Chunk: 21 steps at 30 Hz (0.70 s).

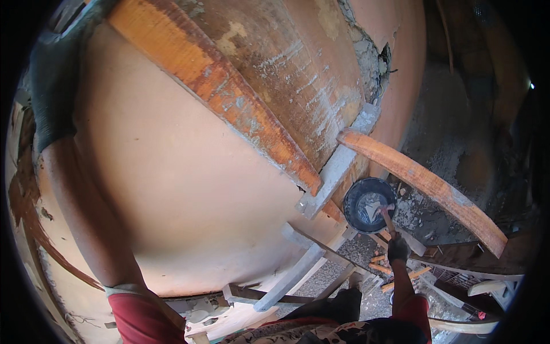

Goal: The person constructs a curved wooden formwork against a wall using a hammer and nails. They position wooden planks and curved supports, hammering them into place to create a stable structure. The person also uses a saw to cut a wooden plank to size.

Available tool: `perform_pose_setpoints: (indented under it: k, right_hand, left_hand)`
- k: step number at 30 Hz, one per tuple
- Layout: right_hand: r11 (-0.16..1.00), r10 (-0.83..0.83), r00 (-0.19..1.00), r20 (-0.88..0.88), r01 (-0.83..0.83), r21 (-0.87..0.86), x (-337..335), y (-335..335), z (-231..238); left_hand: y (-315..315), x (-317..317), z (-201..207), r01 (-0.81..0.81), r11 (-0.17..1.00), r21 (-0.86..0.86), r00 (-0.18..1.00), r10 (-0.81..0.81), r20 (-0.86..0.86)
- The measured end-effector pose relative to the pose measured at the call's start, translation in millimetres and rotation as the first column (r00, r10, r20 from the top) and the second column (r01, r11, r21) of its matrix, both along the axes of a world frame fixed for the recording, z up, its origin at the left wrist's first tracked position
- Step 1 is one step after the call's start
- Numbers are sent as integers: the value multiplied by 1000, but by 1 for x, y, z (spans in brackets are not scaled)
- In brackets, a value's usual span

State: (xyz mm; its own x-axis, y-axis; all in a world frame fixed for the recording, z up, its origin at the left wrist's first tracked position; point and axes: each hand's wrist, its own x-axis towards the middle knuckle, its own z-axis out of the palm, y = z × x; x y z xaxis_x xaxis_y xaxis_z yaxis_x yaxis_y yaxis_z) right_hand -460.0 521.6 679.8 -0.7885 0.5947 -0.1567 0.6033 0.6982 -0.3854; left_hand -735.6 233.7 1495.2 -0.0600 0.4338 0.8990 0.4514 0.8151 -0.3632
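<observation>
My right hand (398,249), in a dark glove, is closed around the wooden handle of a hammer (388,218). The hammer's head appears over a round black bucket (350,213) with grey-white material inside. My left arm stretches far up along the left side. Its dark-gloved hand (56,86) is by the upper end of a long orange-brown plank (220,86); the fingers run out at the dark rim, so their grip is hidden. That plank slants down across the smooth pinkish curved panel (166,172) to a grey, cement-crusted crosspiece (331,172).
A curved wooden strip (427,175) juts from the crosspiece to the right. A stained, cracked surface (298,63) lies beyond the plank. Below are a grey timber frame (292,275), wood scraps (404,279) on gravelly ground, and a metal grate (458,279).
</observation>
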Motion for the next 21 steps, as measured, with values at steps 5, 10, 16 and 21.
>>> perform_pose_setpoints:
  k: [5,10,16,21]
  right_hand:
    - [982,-131,955,-267,88,-167,104,-65,27]
    - [882,-266,790,-552,-31,-470,101,-153,171]
    - [857,506,432,-746,-158,490,-52,-154,289]
    - [759,-161,335,-928,-559,-333,-143,-191,384]
  left_hand:
    - [36,3,-29,311,946,89,944,-318,86]
    - [26,8,-20,86,993,76,996,-87,5]
    - [19,1,-26,10,995,102,998,-3,-69]
    - [26,9,-20,21,992,128,999,-15,-48]
